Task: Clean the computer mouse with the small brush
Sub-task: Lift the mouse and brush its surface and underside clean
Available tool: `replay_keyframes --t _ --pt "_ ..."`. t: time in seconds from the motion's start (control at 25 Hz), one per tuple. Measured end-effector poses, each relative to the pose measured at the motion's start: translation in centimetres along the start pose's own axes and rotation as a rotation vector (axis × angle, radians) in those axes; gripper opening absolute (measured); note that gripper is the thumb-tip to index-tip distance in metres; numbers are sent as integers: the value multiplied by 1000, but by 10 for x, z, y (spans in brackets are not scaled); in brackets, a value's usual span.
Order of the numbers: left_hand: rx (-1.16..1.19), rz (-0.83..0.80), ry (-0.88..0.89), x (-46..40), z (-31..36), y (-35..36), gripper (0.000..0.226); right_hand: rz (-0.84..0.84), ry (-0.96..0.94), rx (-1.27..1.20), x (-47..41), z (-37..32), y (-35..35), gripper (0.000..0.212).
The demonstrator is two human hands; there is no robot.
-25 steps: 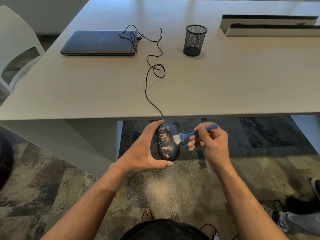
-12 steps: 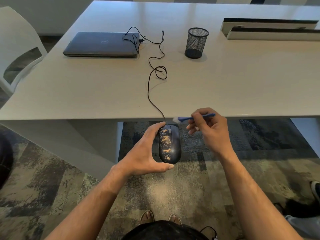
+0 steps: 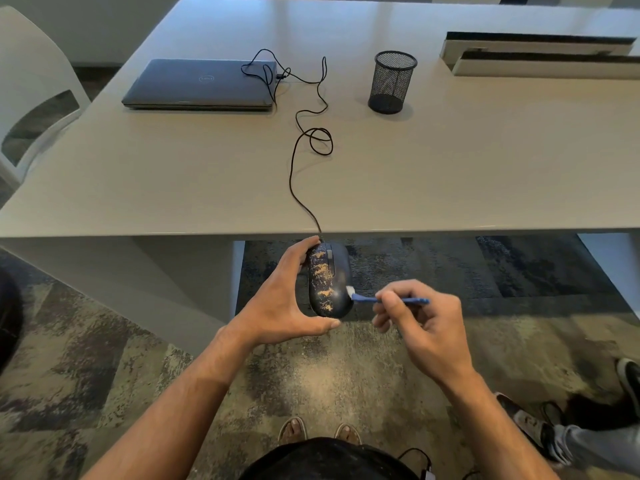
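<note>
A dark wired computer mouse (image 3: 329, 282) speckled with orange-tan crumbs is held in the air just in front of the table edge. My left hand (image 3: 280, 299) grips it from the left, index finger at its front and thumb under its rear. My right hand (image 3: 422, 327) pinches a small blue brush (image 3: 388, 300) by the handle. The white bristles touch the mouse's right rear side. The mouse cable (image 3: 301, 174) runs up over the table to the laptop.
On the grey table (image 3: 450, 161) lie a closed laptop (image 3: 201, 83) at back left, a black mesh pen cup (image 3: 393, 81), and two long trays (image 3: 540, 53) at back right. A white chair (image 3: 31, 84) stands left. Another person's shoes (image 3: 554, 424) are at the lower right on the carpet.
My right hand swung the brush up to the table edge above the mouse, then brought it down to the mouse's right rear side. My left hand kept holding the mouse.
</note>
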State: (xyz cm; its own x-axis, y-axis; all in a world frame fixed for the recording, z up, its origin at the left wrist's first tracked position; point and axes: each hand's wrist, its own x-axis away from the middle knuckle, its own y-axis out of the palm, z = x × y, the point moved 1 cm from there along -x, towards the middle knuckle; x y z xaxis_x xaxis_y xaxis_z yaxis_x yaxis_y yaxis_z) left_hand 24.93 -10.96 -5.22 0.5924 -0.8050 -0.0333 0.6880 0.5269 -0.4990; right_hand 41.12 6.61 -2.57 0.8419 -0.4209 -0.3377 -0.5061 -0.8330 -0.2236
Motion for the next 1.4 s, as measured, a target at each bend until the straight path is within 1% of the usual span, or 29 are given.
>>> replay_keyframes --t 0.2,0.32,0.4,0.48,0.56,0.64,0.8,0.92,1.04,1.16,1.2,1.28,1.4 --pt "-8 1 -1 -1 0 1 119 -9 -12 -67 12 -9 -1 17" --pt "-8 -12 -3 0 1 4 119 76 -5 -93 -6 -15 -4 16" --pt "-5 -19 -1 1 1 5 119 94 -16 6 -18 -17 -3 9" --pt "1 -16 2 1 2 6 119 57 -76 136 -23 -18 2 7" --pt "4 -4 5 2 3 4 119 9 -154 246 -16 -19 8 15" --pt "-4 5 6 3 2 2 119 -11 -217 300 -5 -20 12 21" --pt "-15 9 1 6 1 2 118 -53 -282 331 17 -24 19 21" --pt "4 12 -7 7 3 1 118 -83 -233 245 19 -27 19 19" --pt "6 2 -10 6 5 0 118 -19 -163 133 1 -28 9 13" --pt "8 -12 -9 7 7 2 118 48 -101 134 -28 -25 4 6" --pt "11 -18 -6 7 8 3 118 50 -64 139 -37 -23 5 8" --pt "16 -24 2 6 10 5 118 27 3 145 -50 -16 8 16" --pt "28 -26 8 4 10 5 118 -41 52 167 -56 -8 12 11"
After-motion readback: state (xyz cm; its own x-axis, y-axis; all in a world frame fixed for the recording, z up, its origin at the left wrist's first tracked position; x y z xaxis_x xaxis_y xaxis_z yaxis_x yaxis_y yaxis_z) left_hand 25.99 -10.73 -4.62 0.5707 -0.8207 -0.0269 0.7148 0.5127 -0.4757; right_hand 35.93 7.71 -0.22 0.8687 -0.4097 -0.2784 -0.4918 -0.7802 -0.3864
